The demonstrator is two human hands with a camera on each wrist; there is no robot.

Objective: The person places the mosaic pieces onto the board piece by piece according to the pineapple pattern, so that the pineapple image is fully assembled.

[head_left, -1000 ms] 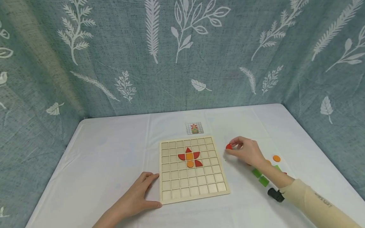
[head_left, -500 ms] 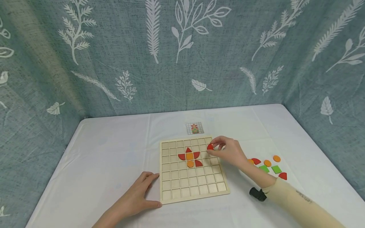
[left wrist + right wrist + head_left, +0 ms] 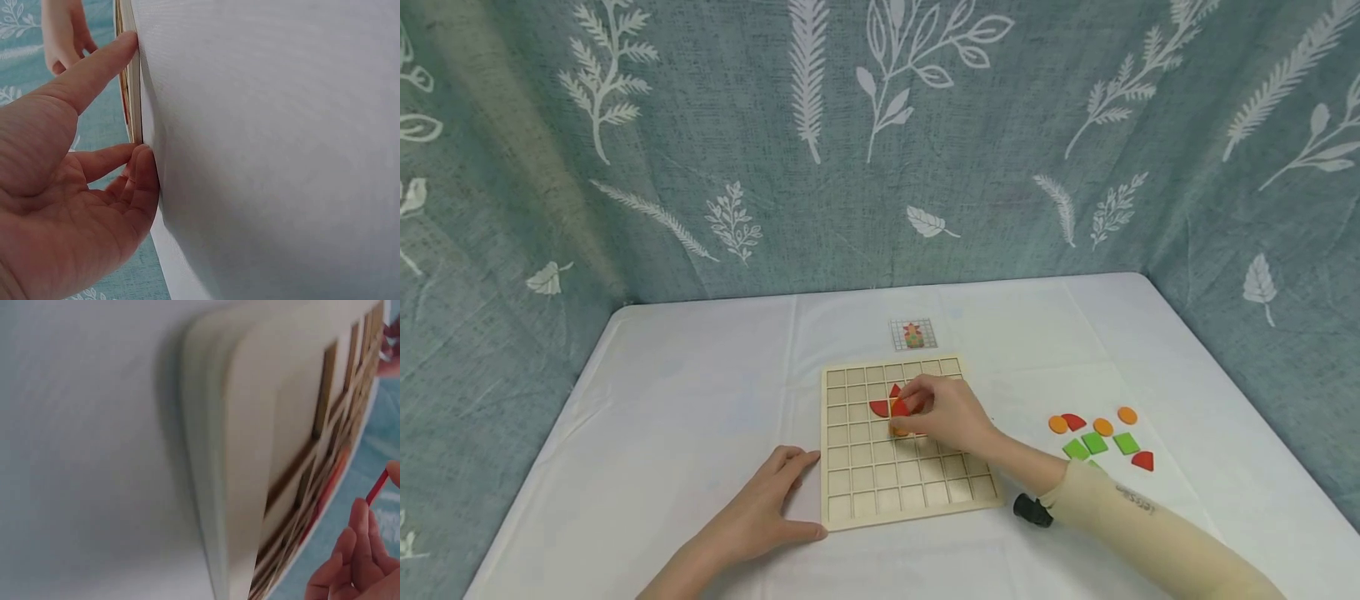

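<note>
A wooden grid board (image 3: 863,503) lies on the white table in the head view. Above the pieces near its middle, my right hand (image 3: 945,414) pinches a red quarter-circle tile (image 3: 900,407) between thumb and fingers. In the right wrist view that tile (image 3: 377,487) shows edge-on, tilted, held at the fingertips. A red quarter-circle (image 3: 879,408) and a red triangle (image 3: 895,390) sit in the grid beside it; the hand hides other pieces. My left hand (image 3: 765,506) rests at the board's left side, its thumb and index finger touching the edge in the left wrist view (image 3: 75,165).
A small printed pattern card (image 3: 913,334) lies beyond the board. To the right are loose tiles: green squares (image 3: 1126,443), orange circles (image 3: 1127,415) and red quarter-circles (image 3: 1142,461). A black object (image 3: 1032,510) shows beside the right sleeve. A patterned curtain (image 3: 820,225) hangs behind.
My right hand has carried the red quarter-circle tile leftward from beside the board to over its middle pieces. More loose tiles at the right are uncovered. My left hand stays at the board's edge.
</note>
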